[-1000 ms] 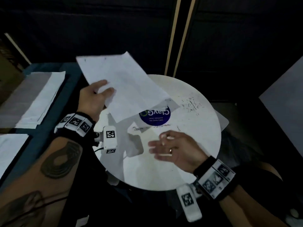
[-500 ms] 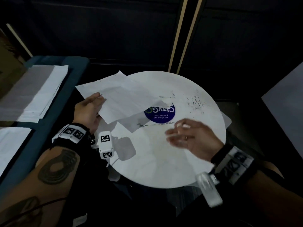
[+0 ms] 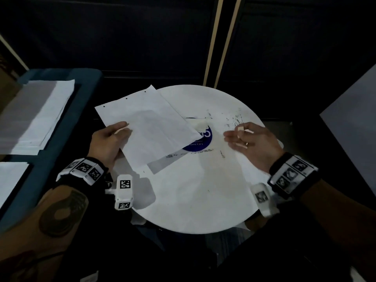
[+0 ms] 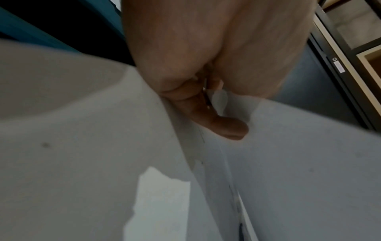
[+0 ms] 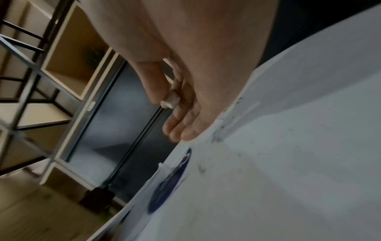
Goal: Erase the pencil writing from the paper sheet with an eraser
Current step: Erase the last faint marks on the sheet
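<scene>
A white paper sheet (image 3: 150, 129) with punched holes along its far edge lies tilted over the left part of the round white table (image 3: 193, 196). My left hand (image 3: 122, 130) grips its near left edge, thumb on top and fingers underneath; the left wrist view shows one finger (image 4: 218, 120) pressed against the paper (image 4: 299, 163). Over the table's right side, my right hand (image 3: 239, 133) pinches a small white eraser (image 3: 240, 128) (image 5: 170, 99), its other fingers (image 5: 179, 130) held straight. No pencil writing shows on the sheet's upper face.
A blue round sticker (image 3: 203, 144) sits mid-table, half covered by the sheet, with a small white lump (image 3: 200, 125) at its far edge. Dark crumbs (image 3: 234, 120) are scattered ahead of the right hand. Paper stacks (image 3: 36, 112) lie on a blue bench at left.
My left hand has lowered the sheet from up in the air down onto the table. The right hand has moved right and further away, holding the eraser.
</scene>
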The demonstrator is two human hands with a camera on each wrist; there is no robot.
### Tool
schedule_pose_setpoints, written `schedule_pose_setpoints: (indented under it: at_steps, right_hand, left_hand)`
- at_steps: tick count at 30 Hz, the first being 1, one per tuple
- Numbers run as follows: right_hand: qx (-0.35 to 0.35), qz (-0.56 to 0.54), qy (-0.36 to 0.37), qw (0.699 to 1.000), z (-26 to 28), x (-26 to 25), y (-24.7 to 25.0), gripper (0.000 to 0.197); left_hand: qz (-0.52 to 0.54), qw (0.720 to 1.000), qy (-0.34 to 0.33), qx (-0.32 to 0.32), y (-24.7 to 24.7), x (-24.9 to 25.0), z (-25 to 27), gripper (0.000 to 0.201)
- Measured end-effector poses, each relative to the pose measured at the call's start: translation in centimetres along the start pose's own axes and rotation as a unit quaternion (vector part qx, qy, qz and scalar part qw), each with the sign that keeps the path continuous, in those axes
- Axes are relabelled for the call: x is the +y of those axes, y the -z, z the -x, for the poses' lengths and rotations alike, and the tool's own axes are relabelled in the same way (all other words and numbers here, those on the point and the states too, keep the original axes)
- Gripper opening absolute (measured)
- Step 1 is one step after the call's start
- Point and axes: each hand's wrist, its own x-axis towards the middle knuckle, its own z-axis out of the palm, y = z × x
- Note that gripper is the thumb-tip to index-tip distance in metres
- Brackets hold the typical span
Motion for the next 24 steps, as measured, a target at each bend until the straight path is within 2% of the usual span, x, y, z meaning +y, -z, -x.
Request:
schedule_pose_setpoints:
  at_steps: [2, 4, 5, 6, 8, 11, 14, 17, 19, 21, 23, 24]
  right_hand:
    - [-0.095, 0.02, -0.064, 0.993, 2.2, 0.4, -0.1, 0.009]
    - [-0.187, 0.088, -0.16, 0.965, 4.4, 1.7, 0.0, 0.004]
    - [-0.21, 0.126, -0.195, 0.95, 4.8, 2.4, 0.3, 0.004]
    - [-0.209, 0.149, -0.213, 0.943, 4.7, 2.8, 0.6, 0.004]
    - [-0.148, 0.131, -0.207, 0.958, 2.9, 2.4, 1.5, 0.003]
    - [-0.017, 0.065, -0.114, 0.991, -1.4, 0.6, 3.2, 0.01]
    - [0.025, 0.032, -0.032, 0.999, -2.9, -0.7, 3.2, 0.014]
    - [-0.043, 0.011, -0.051, 0.998, 0.4, -1.0, 0.9, 0.011]
    - [-0.126, -0.005, -0.109, 0.986, 3.9, 0.4, -1.4, 0.01]
    - [-0.207, -0.017, -0.186, 0.96, 7.2, 3.2, -3.9, 0.011]
    - [-0.239, -0.016, -0.238, 0.941, 8.8, 5.9, -5.8, 0.013]
    - [-0.228, -0.024, -0.248, 0.941, 8.7, 6.5, -6.4, 0.015]
  left_hand:
    - [0.014, 1.0, -0.001, 0.013, 0.0, 0.0, 0.0, 0.027]
    - [0.042, 0.999, 0.01, 0.022, 0.1, 0.0, -0.1, 0.027]
    - [0.056, 0.998, 0.017, 0.022, 0.1, 0.0, -0.2, 0.025]
    - [0.068, 0.997, 0.022, 0.022, 0.2, 0.1, -0.3, 0.024]
    - [0.065, 0.997, 0.022, 0.025, 0.1, 0.2, -0.4, 0.02]
    - [0.022, 0.999, 0.012, 0.04, -0.1, 0.0, -0.4, 0.019]
    - [-0.022, 0.999, -0.001, 0.05, 0.0, -0.1, -0.5, 0.024]
    - [-0.034, 0.998, -0.012, 0.059, 0.0, -0.2, -0.3, 0.027]
    - [-0.033, 0.997, -0.016, 0.065, -0.2, -0.3, -0.2, 0.027]
    - [-0.03, 0.997, -0.017, 0.063, -0.5, -0.1, 0.0, 0.027]
    - [-0.034, 0.998, -0.019, 0.059, -0.5, -0.1, 0.1, 0.027]
    - [-0.036, 0.998, -0.02, 0.055, -0.4, -0.1, 0.2, 0.027]
